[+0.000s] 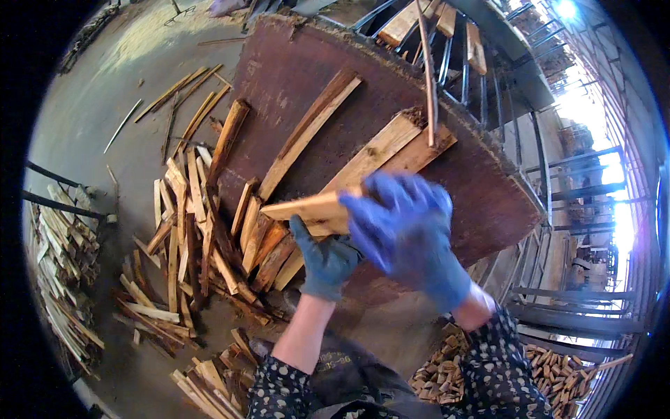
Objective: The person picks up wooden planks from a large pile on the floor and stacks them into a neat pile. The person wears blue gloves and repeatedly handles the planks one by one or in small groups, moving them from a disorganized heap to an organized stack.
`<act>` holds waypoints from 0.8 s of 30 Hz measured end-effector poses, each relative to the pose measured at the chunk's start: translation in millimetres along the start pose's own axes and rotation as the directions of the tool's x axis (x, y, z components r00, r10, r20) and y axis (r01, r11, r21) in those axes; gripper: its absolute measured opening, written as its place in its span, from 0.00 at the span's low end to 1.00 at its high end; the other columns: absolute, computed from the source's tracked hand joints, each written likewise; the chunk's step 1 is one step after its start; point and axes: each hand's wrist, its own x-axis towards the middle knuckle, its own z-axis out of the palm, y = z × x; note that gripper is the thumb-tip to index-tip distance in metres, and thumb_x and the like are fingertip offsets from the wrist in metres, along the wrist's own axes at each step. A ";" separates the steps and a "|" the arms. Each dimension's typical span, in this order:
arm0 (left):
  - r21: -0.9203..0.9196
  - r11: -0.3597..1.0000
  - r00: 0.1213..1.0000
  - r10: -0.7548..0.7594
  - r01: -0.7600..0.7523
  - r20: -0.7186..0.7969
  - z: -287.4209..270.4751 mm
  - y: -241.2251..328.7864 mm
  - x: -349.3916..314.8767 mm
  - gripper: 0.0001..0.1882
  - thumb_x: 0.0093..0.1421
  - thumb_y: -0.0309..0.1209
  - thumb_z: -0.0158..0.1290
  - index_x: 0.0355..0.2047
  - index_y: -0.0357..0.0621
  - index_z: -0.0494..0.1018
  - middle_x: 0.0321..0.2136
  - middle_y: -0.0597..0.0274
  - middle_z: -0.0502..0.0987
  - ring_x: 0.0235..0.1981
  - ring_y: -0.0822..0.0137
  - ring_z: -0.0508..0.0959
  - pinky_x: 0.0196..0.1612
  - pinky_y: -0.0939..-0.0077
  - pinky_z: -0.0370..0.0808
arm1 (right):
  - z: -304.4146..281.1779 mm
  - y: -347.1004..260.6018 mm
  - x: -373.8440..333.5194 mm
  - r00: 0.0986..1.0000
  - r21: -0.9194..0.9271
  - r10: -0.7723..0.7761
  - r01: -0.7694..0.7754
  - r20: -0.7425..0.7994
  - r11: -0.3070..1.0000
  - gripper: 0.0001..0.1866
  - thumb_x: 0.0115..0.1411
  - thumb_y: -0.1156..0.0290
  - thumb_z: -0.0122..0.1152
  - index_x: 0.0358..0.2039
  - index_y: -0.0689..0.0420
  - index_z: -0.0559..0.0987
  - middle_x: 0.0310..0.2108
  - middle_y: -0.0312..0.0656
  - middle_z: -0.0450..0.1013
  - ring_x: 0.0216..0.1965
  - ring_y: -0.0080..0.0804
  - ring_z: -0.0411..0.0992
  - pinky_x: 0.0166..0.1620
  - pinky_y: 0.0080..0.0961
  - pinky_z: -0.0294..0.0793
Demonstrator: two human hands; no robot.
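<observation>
A short, pale piece of wooden board [307, 209] is held up over the brown tabletop [279, 63]. My left hand [326, 264], in a dark grey-green glove, grips it from below with the thumb against its near face. My right hand [408, 227], in a blue and green glove, is at the board's right end. Motion smears its fingers, so I cannot tell whether they grip the wood. Behind the hands, a wider plank [377, 150] with rough bark edges lies on the tabletop. A long bark-edged strip [310, 136] rests to its left.
Several wood offcuts [185, 216] lie heaped on the floor left of the table. Pale sticks [59, 244] are stacked behind dark bars at far left. Small wood blocks [440, 370] are piled at lower right. A metal rack [464, 77] holding boards adjoins the table's far edge.
</observation>
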 end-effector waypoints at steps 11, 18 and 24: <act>0.101 0.993 0.981 0.073 -0.055 -0.182 -60.5 -55.8 -49.1 0.27 0.54 0.54 0.55 0.46 0.50 0.70 0.40 0.57 0.75 0.44 0.55 0.74 0.50 0.56 0.73 | -53.4 -12.2 -151.4 0.803 0.205 -0.191 0.088 0.565 0.975 0.22 0.52 0.48 0.57 0.44 0.45 0.77 0.47 0.37 0.70 0.55 0.49 0.62 0.37 0.43 0.68; 0.016 0.985 0.985 0.174 -0.173 -0.023 -84.1 -41.6 -61.7 0.29 0.54 0.57 0.53 0.46 0.48 0.72 0.39 0.53 0.77 0.43 0.53 0.76 0.51 0.57 0.74 | -19.9 44.3 -57.0 0.718 0.723 -0.114 -0.655 0.686 0.221 0.17 0.53 0.66 0.63 0.44 0.55 0.78 0.38 0.47 0.77 0.34 0.39 0.77 0.37 0.29 0.76; 0.130 0.988 0.973 0.105 -0.079 -0.206 -47.3 -59.0 -81.0 0.33 0.55 0.62 0.48 0.48 0.47 0.69 0.39 0.56 0.76 0.41 0.56 0.77 0.46 0.59 0.76 | 124.5 136.4 29.5 0.807 -0.385 -0.435 0.578 0.399 0.719 0.26 0.51 0.62 0.56 0.53 0.46 0.71 0.58 0.44 0.62 0.61 0.41 0.58 0.64 0.47 0.49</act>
